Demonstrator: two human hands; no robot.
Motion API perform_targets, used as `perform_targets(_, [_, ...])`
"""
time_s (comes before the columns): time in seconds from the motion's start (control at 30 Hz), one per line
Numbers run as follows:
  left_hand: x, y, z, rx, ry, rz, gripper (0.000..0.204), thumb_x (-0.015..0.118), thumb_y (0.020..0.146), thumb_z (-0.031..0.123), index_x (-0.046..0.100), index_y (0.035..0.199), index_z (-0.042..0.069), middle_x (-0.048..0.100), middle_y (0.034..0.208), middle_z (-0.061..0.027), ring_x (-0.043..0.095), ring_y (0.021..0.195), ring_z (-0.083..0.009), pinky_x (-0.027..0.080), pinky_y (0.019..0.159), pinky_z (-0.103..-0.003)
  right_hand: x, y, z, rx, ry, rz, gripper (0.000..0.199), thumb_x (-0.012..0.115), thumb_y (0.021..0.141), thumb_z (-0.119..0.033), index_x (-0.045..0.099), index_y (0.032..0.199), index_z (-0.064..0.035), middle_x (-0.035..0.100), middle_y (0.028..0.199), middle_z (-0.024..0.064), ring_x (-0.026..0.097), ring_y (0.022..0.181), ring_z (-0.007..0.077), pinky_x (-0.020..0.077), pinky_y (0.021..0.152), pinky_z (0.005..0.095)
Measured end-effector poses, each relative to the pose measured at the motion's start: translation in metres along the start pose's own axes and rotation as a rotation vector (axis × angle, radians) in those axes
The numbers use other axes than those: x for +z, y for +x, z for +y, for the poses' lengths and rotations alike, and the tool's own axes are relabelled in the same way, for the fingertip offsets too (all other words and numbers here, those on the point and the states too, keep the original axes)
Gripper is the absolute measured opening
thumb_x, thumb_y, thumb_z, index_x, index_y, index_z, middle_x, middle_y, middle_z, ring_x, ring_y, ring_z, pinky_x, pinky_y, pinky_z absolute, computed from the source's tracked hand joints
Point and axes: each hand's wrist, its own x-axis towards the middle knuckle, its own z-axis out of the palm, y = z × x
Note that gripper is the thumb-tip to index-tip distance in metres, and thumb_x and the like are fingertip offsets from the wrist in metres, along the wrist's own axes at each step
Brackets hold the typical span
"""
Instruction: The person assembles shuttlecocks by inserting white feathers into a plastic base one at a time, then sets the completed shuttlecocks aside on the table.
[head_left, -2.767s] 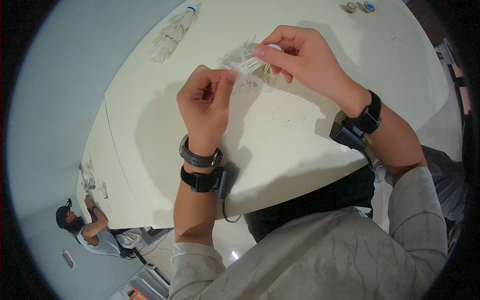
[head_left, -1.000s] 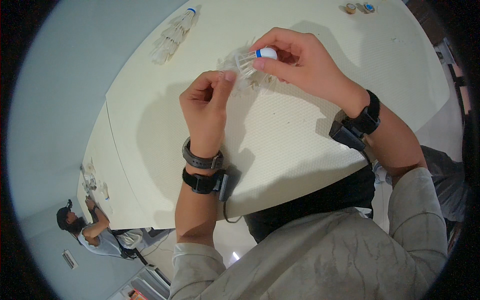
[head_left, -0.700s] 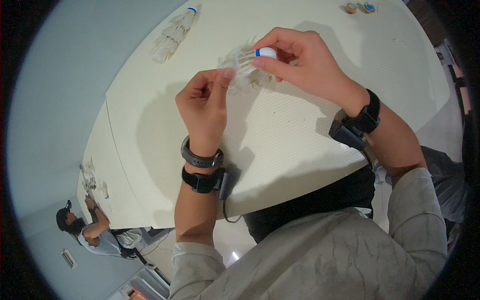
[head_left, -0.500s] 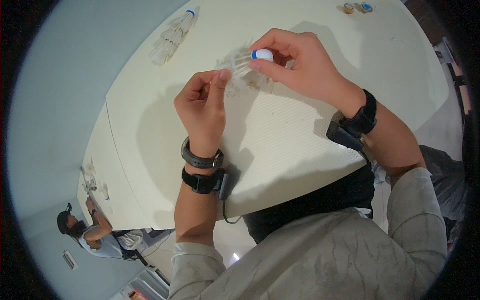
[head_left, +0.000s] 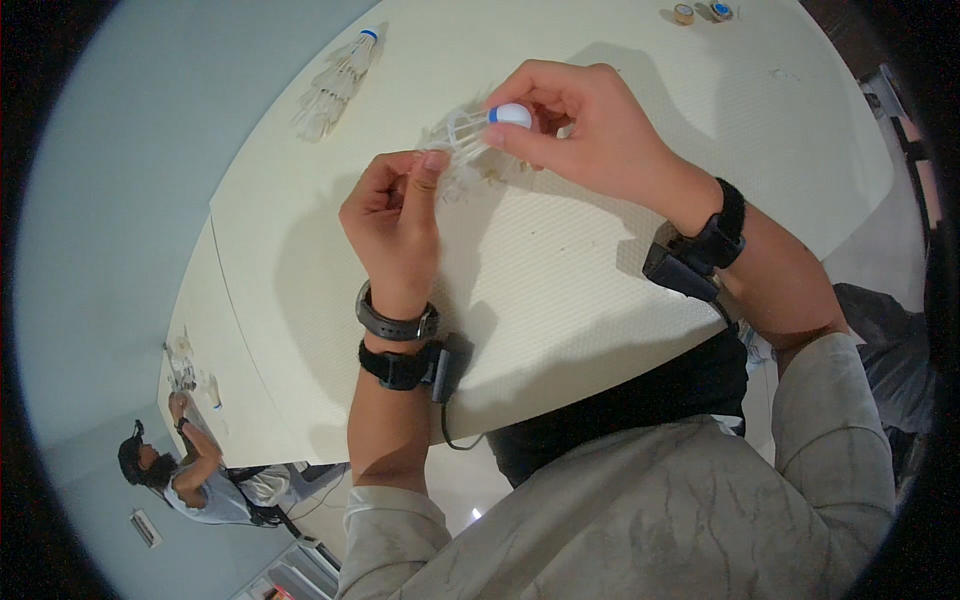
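Your right grip point(head_left: 597, 122) pinches a shuttlecock point(head_left: 513, 116) by its white base, right of the shuttlecock stack point(head_left: 335, 90); your left grip point(head_left: 395, 215) meets its feathers, hold unclear: steady the base, work gently.

Tabletop point(head_left: 560, 300) brightly lit, soft shadows beside left hand point(head_left: 393, 215) and right hand point(head_left: 595, 125). Small glare spot on floor point(head_left: 462, 490). Fisheye bends edges, corners black; shuttlecock feathers point(head_left: 462, 180) look soft.

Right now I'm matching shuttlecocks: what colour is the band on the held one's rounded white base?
The narrow band is blue, clearest in head view.
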Motion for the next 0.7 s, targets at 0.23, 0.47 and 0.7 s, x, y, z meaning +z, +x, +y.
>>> perform_targets(0.23, [-0.020, 0.010, -0.010, 0.029, -0.001, 0.137, 0.016, 0.072, 0.099, 0.019, 0.072, 0.094, 0.004, 0.067, 0.081, 0.0039, 0.042, 0.063, -0.0013, 0.030, 0.054, -0.021, -0.024, 0.014, -0.015, 0.238, 0.163, 0.064, 0.017, 0.066, 0.101, -0.017, 0.068, 0.107, -0.0010, 0.066, 0.078, 0.0016, 0.059, 0.063, 0.0072, 0.0485, 0.057, 0.0227])
perform_targets(0.47, [-0.007, 0.015, -0.029, 0.096, 0.162, 0.202, 0.013, 0.073, 0.097, 0.014, 0.075, 0.099, 0.002, 0.065, 0.077, 0.0051, 0.043, 0.063, -0.0009, 0.033, 0.055, -0.020, -0.027, 0.023, 0.009, 0.200, 0.361, 0.211, 0.018, 0.063, 0.103, -0.015, 0.065, 0.101, 0.0027, 0.064, 0.076, 0.0034, 0.057, 0.061, 0.0087, 0.0461, 0.053, 0.0234])
perform_targets(0.7, [0.000, 0.017, -0.029, 0.259, 0.518, -0.003, 0.016, 0.078, 0.093, 0.014, 0.080, 0.104, 0.003, 0.056, 0.073, 0.0093, 0.039, 0.063, -0.0029, 0.031, 0.056, -0.020, -0.020, 0.016, 0.024, 0.185, 0.346, 0.157, 0.032, 0.059, 0.105, -0.030, 0.071, 0.121, -0.0045, 0.065, 0.081, 0.0006, 0.056, 0.066, 0.0060, 0.0440, 0.058, 0.0213])
